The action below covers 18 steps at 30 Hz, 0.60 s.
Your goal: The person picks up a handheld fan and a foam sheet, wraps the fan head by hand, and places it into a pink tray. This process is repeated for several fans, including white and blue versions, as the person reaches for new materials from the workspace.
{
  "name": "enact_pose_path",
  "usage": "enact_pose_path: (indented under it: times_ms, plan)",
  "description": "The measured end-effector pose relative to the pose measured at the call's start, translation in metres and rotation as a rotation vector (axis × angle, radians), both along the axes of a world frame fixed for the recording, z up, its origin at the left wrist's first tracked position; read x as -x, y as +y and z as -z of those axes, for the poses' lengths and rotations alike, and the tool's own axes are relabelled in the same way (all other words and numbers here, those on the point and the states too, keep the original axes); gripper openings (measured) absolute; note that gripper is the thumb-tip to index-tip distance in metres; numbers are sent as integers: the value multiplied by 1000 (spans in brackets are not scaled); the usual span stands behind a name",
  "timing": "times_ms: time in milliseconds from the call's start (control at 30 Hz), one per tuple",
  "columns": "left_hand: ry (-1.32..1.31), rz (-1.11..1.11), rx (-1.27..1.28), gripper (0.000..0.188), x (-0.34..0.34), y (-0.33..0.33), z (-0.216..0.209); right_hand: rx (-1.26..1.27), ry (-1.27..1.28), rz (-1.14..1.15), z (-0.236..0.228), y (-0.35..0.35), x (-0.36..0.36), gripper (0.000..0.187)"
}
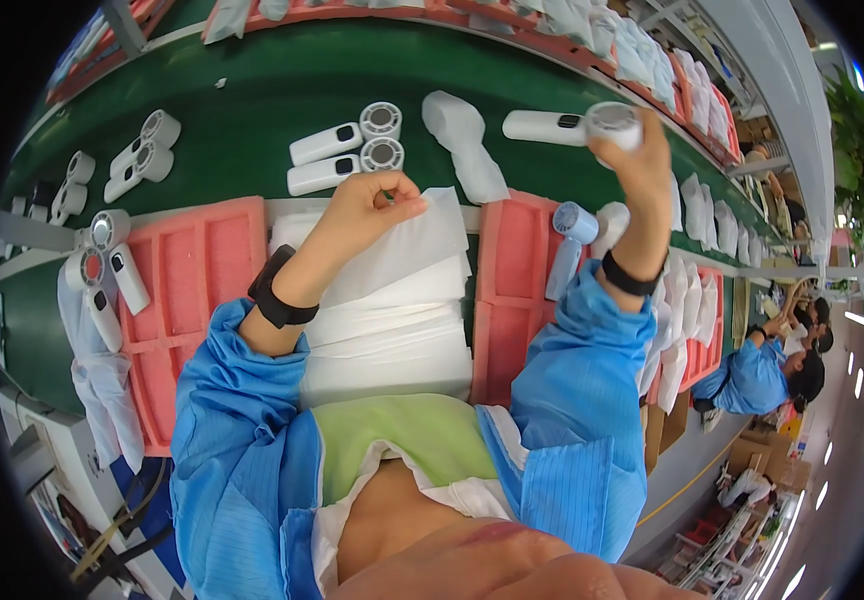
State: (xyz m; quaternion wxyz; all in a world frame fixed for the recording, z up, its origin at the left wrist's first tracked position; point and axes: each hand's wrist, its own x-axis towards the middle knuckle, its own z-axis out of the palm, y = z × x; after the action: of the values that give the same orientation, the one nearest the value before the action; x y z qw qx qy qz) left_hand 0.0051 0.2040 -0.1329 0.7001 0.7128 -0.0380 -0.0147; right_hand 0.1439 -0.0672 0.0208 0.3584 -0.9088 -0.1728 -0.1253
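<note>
My left hand pinches the top edge of a thin white packing sleeve, which lies on a stack of similar white sleeves in front of me. My right hand reaches far right, its fingers round the head of a white handheld fan whose handle points left. Between my hands, a fan-shaped thing wrapped in a white sleeve lies on the green bench. Left of it, two unwrapped white handheld fans lie side by side.
Pink foam trays flank the stack; a light-blue handheld fan lies on the right one. More white fans are at the left on the green bench. Wrapped pieces fill trays along the back. Other people work far right.
</note>
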Motion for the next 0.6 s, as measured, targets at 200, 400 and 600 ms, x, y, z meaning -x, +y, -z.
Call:
enact_pose_path:
  times_ms: [200,400,600]
  plan:
    - [-64,-52,235,13,9,20,-32,-129,195,-395,-18,32,70,55]
    - [-170,-225,300,8,26,23,-57,-159,34,-666,32,98,84,59]
    - [-207,-322,725,10,26,27,-66,-173,-166,-677,57,130,99,63]
